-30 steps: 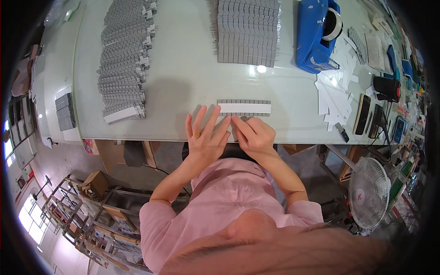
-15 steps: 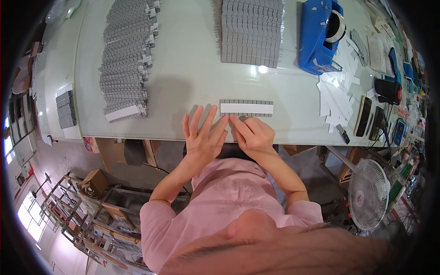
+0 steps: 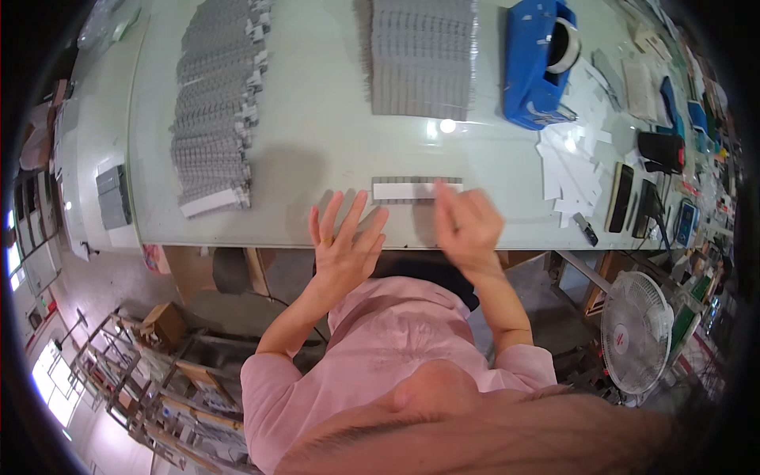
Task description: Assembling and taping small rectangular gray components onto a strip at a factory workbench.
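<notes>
A short grey segmented strip (image 3: 385,200) lies flat near the table's front edge, with a white paper-like band (image 3: 396,191) along its middle. Just left of the strip, my left hand (image 3: 346,241) rests with its fingers spread, holding nothing that I can see. My right hand (image 3: 473,229) is over the strip's right end, one finger reaching onto it. Motion smears that hand, so its grip is unclear. Many similar grey strips stand in a long row (image 3: 210,119) at the left; its nearest piece also bears a white band (image 3: 210,203).
Grey pieces form a block (image 3: 422,71) at the table's far middle. A blue tape dispenser (image 3: 526,79) stands right of it, beside loose white paper pieces (image 3: 568,178). Further right lies a dark phone (image 3: 620,196). A small grey stack (image 3: 113,198) sits far left; a fan (image 3: 636,332) stands below right.
My right hand has moved right, from the strip's near edge beside my left hand to its right end. My left hand stays spread, slightly lower. The view has shifted a little.
</notes>
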`<action>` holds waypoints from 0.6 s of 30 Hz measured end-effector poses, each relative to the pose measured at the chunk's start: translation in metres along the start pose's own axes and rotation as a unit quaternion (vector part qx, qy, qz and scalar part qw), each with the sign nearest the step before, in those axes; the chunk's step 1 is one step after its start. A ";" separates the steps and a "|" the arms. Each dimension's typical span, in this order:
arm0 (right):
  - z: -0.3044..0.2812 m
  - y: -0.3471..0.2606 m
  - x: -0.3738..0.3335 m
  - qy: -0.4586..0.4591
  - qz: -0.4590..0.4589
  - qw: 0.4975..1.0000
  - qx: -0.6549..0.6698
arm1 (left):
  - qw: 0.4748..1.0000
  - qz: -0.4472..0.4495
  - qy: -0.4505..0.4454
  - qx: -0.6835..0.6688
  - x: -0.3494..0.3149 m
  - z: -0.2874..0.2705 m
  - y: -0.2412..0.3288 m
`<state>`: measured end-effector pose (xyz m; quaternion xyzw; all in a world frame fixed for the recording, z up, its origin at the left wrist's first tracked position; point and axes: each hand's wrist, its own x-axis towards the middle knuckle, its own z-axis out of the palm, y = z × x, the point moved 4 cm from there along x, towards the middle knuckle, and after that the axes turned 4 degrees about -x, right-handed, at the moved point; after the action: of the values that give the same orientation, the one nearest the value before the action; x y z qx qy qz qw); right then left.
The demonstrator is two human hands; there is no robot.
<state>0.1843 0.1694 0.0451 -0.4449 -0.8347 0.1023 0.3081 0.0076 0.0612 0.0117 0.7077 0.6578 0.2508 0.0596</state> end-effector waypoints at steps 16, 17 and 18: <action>-0.068 0.098 0.059 0.195 0.200 0.951 0.132 | 0.708 -0.182 -0.154 -0.665 0.170 0.063 0.077; -0.071 0.094 0.046 0.187 0.195 0.954 0.130 | 0.631 -0.262 -0.188 -0.706 0.178 0.073 0.081; -0.073 0.090 0.036 0.169 0.198 0.956 0.134 | 0.544 -0.339 -0.220 -0.735 0.183 0.081 0.085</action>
<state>0.2750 0.2432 0.0777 -0.5670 -0.6442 0.1952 0.4747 0.1209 0.2464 0.0269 0.1730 0.4002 0.4444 0.7826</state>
